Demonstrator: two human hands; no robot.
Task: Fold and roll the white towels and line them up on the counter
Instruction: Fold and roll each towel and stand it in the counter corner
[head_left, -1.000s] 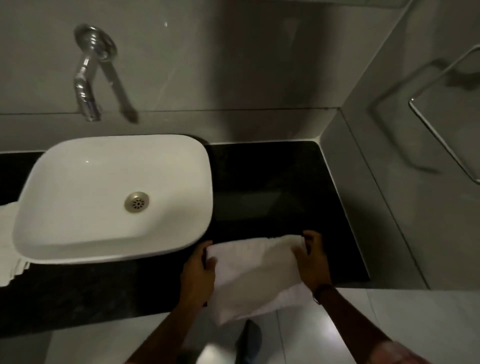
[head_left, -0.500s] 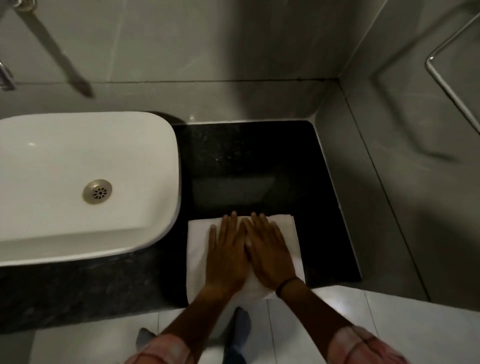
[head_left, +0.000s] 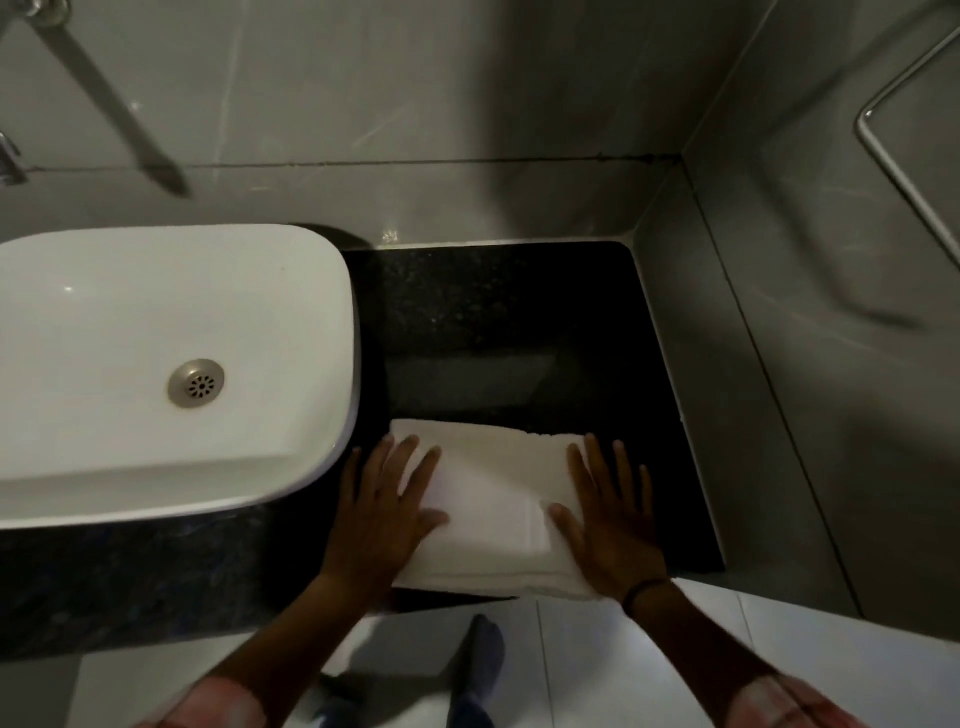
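Black counter (head_left: 498, 322), hands flat, fingers spread, pressing folded towel (head_left: 493, 499)

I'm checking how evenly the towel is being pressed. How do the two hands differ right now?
The left hand lies on the towel at its left edge, beside the sink; the right hand lies at the towel's right edge. The right wrist wears a dark band; the left wrist is bare. Both hands are flat, palm down, fingers spread and pointing away from the person.
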